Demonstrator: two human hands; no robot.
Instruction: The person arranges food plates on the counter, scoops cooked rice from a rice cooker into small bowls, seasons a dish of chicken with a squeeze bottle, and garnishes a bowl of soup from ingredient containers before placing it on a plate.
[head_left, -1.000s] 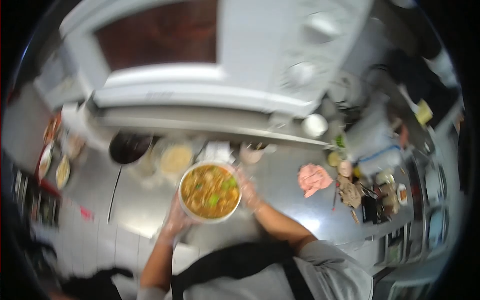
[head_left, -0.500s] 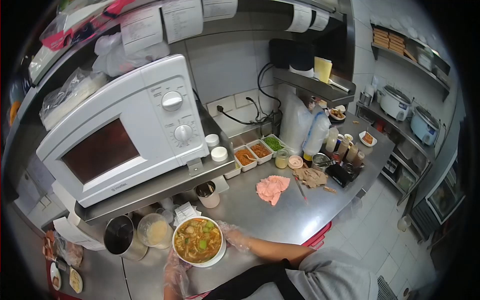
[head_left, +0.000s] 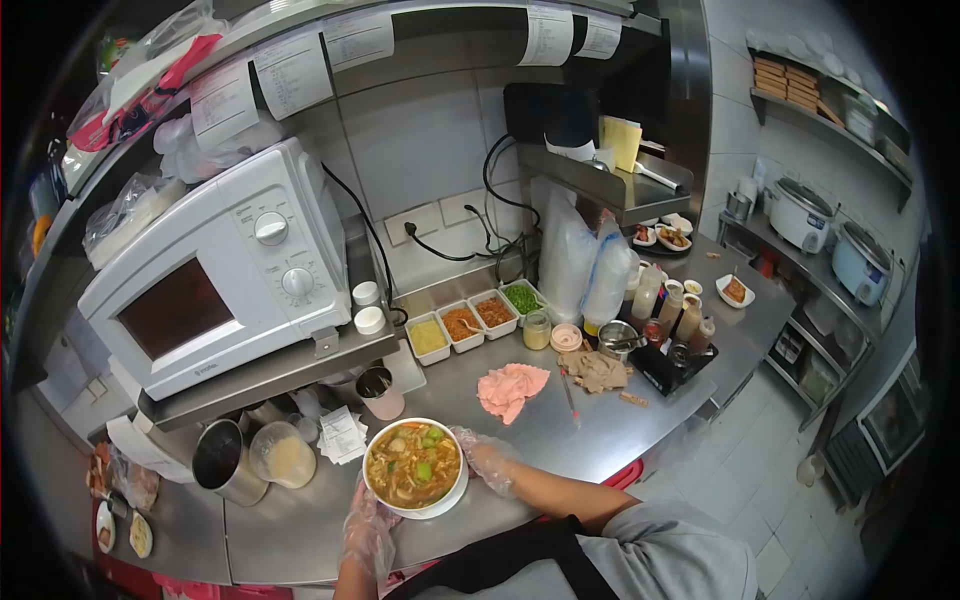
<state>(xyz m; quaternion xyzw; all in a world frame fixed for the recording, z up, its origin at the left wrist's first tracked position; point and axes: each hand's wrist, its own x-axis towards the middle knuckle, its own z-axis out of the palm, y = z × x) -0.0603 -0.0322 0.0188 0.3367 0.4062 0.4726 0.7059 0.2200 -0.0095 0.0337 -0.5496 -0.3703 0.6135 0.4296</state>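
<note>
A white bowl (head_left: 372,489) of thick brown soup (head_left: 410,468) with green vegetable pieces is between my two hands, close to my body. Beneath it a white saucer or plate (head_left: 452,503) shows at the lower right. My left hand (head_left: 369,527), in a clear plastic glove, grips the bowl's lower left side. On the right side, my right hand (head_left: 487,461), gloved the same way, holds the rim area. Whether the plate rests on the counter or is lifted, I cannot tell. Slips of printed paper (head_left: 343,436) lie just left of the bowl.
A microwave (head_left: 225,260) sits on a raised shelf at left. Behind the bowl are a steel-rimmed cup (head_left: 380,393), a pink cloth (head_left: 512,391) and topping trays (head_left: 463,326). A metal pot (head_left: 228,462) and plastic jug (head_left: 283,456) stand left; sauce bottles (head_left: 688,318) stand right.
My view has turned right. Both hands and the bowl have shifted right, away from the paper slips and jug. A tray of yellow food now shows fully beside the other toppings.
</note>
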